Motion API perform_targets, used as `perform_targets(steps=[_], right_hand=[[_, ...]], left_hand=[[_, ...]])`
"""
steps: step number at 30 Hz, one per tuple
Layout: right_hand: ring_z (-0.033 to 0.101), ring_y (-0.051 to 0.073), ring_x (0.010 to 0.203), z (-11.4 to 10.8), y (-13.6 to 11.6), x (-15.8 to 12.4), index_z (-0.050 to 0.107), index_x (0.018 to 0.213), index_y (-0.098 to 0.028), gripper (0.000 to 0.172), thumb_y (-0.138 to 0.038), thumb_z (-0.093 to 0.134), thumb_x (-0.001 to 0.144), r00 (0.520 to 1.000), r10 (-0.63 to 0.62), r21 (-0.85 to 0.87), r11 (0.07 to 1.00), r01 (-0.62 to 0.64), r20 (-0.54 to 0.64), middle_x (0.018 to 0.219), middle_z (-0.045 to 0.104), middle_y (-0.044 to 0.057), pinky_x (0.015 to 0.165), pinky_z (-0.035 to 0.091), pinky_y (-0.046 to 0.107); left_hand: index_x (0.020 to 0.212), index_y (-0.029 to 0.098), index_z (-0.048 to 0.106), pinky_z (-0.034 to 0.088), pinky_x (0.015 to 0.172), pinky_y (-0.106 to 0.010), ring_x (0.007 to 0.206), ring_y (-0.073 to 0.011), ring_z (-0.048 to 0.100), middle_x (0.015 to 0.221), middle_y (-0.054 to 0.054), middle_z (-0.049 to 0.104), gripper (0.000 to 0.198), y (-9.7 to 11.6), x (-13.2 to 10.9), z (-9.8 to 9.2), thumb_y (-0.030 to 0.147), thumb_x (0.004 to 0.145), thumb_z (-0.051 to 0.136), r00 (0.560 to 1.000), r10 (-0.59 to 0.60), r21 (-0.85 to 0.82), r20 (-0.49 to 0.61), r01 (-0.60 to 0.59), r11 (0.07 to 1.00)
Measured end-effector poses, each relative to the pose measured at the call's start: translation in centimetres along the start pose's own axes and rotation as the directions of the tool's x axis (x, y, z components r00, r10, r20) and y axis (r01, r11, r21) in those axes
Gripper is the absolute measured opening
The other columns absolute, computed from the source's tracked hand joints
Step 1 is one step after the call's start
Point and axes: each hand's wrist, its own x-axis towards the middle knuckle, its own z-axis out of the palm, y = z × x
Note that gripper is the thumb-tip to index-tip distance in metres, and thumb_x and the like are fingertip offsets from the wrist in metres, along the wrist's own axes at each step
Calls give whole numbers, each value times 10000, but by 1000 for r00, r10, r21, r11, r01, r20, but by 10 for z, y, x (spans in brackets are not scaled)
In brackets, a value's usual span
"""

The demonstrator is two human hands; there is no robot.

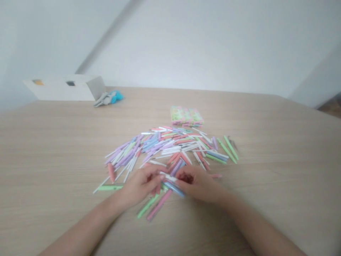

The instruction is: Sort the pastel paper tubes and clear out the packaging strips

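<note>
Near the front of the bench [266, 199], both hands meet over the close side of a loose spread of slim pen-like sticks [160, 140]. Between them, a short white piece [169, 177], lying roughly crosswise, slanting slightly down toward the right. Left hand [146, 181]: grip pinching the piece's left end, thumb and fingertips together on it. Right hand [195, 181]: grip closed at the right end, thumb and forefinger on it, other fingers curled under. Middle of the piece bare between the two grips; finer detail lost to blur.

Just below the piece, a blue stick [174, 189] slants past the right fingertips; whether it is touched cannot be told. Closer to the wearer, a pink stick [160, 205] and a green stick [148, 205] lie side by side, pointing down and left. Beyond the hands, the spread fans out in white, lilac, coral, blue and green, many overlapping. Behind it, a cluster of small green-and-pink packs [186, 115]. Far left, a long white box [64, 90], with a grey-and-blue crumpled item [109, 98] beside its right end.
</note>
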Motion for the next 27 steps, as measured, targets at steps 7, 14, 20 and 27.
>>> perform_targets(steps=[7,14,20,27], right_hand=[[477,103,565,-18,5,2,630,729,-164,261,-286,463,889,994,-7,-182,983,-14,-113,607,547,-26,525,336,214],[531,149,546,-66,32,4,719,840,-178,246,-312,514,817,838,154,-300,887,-351,-524,585,611,-4,529,359,255],[594,171,775,-57,48,6,722,966,-172,247,-214,527,820,907,12,-512,823,-248,-421,899,689,65,719,428,267],[568,172,888,-49,41,5,677,968,-164,195,-191,577,802,943,58,-602,756,-256,-328,971,628,69,808,393,253]], left_hand=[[1058,132,563,419,437,-198,451,-85,497,593,30,543,393,-1,2,-4,476,885,488,993,-64,-39,-98,61,997],[976,142,547,400,424,-185,407,-85,487,490,58,507,381,7,1,-5,503,893,457,987,-98,-53,-127,92,994],[948,146,551,413,429,-189,429,-78,496,584,37,550,368,9,1,-6,501,877,488,987,-99,-61,-127,91,994],[952,145,557,404,424,-191,418,-76,481,576,42,544,376,10,1,-5,507,864,503,986,-103,-70,-132,94,993]])
